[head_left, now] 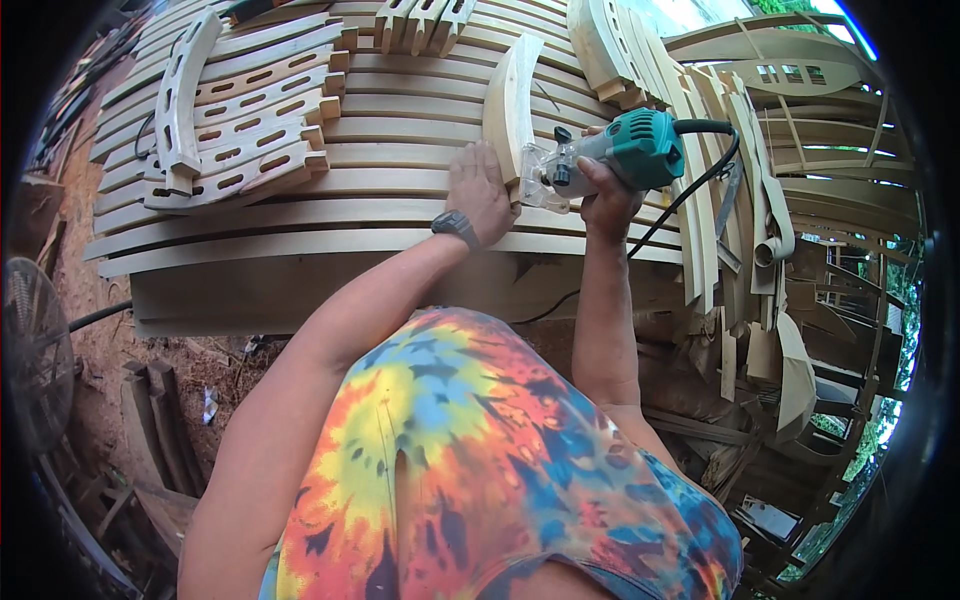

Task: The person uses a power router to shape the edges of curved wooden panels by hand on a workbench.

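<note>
A curved pale wooden piece [512,105] stands on the slatted bench top [410,155], its near end toward me. My left hand [478,190], with a dark watch on its wrist, holds that near end from the left side. In my right hand [608,200] is a trim router [625,155] with a teal motor housing and a clear base. It is tipped on its side, and its base sits against the right face of the curved piece. The router bit is hidden from view.
Slotted wooden slats [255,125] lie at the left under a curved piece [183,100]. More slotted pieces [425,22] and curved parts [605,50] sit at the far side. The router's black cord [690,195] crosses the bench's right side near stacked strips [745,180]. A fan [40,350] stands far left.
</note>
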The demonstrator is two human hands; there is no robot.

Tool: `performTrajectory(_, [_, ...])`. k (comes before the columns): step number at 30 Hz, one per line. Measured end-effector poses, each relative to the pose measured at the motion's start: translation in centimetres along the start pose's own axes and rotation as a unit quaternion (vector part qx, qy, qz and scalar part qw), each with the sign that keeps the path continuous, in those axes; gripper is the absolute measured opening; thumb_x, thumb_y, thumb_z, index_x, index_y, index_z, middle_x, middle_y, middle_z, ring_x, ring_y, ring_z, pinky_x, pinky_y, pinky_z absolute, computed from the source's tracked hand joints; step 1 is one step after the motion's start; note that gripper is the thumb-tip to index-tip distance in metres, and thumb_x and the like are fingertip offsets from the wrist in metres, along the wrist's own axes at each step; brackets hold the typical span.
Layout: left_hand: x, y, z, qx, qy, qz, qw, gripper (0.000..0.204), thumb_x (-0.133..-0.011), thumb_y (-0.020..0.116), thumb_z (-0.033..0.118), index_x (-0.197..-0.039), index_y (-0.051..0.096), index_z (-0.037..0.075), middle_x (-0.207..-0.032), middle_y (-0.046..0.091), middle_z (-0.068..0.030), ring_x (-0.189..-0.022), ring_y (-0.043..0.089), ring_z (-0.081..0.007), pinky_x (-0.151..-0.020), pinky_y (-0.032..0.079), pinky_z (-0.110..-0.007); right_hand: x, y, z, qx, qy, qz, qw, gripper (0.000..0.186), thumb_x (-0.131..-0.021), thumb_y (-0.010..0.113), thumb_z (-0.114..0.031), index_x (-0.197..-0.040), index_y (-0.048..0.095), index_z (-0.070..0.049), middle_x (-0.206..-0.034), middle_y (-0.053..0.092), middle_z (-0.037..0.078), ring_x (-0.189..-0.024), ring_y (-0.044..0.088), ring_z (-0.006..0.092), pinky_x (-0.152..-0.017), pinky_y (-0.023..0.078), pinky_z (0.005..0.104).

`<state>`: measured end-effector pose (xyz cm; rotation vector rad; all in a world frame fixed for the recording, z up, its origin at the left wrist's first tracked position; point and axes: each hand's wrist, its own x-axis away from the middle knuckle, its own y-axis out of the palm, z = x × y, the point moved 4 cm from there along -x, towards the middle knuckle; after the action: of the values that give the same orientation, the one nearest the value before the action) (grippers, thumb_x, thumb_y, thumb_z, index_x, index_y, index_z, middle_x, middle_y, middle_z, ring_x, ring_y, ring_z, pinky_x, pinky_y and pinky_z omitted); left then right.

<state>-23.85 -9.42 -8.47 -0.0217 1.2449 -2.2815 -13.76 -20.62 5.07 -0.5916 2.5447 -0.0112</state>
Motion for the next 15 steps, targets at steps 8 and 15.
performTrajectory(8, [0.0, -0.1, 0.0, 0.008, 0.01, -0.013, 1.0, 0.108, -0.084, 0.074, 0.036, -0.155, 0.01, -0.015, -0.156, 0.03, -0.0374, -0.148, 0.028, -0.0501, -0.122, 0.017, -0.062, -1.1, 0.7, 0.1, -0.078, 0.053, 0.004, 0.996, 0.059, -0.068, 0.073, -0.004, -0.125, 0.057, -0.003, -0.112, 0.069, 0.013, -0.109, 0.066, 0.0284, -0.103, 0.051, 0.0438])
performTrajectory(15, [0.1, 0.0, 0.0, 0.006, 0.02, 0.003, 1.0, 0.1, -0.091, 0.066, 0.037, -0.153, 0.01, -0.017, -0.155, 0.029, -0.0396, -0.147, 0.028, -0.0522, -0.121, 0.017, -0.063, -2.4, 1.6, 0.6, -0.088, 0.044, 0.014, 0.995, 0.04, -0.068, 0.077, -0.004, -0.107, 0.069, 0.0, -0.107, 0.071, 0.01, -0.097, 0.07, 0.0236, -0.092, 0.055, 0.0389])
